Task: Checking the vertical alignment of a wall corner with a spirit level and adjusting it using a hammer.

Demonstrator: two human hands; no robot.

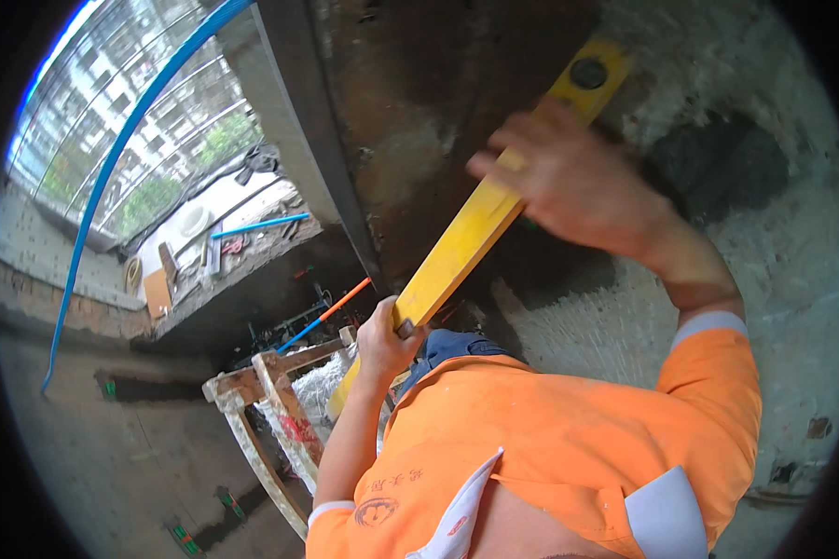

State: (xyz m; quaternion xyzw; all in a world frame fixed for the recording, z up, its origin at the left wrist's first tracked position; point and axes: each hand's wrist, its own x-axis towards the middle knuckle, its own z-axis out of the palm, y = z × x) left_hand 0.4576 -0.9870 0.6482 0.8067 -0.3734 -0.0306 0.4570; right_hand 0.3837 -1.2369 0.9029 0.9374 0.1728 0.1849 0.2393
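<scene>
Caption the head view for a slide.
Left hand and right hand on a long, slanting yellow level, with a wooden frame at lower left and a blue tube arcing at upper left.

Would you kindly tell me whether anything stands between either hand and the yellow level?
Nothing visible does: the left hand grips the yellow level toward its lower end; the blurred right hand lies over its upper part. The wooden frame shows to the left of the lower end, not in between.

Left hand (388,343) low, in a curled grip; right hand (569,182) high, motion-blurred, right elbow (713,296) bent.
</scene>
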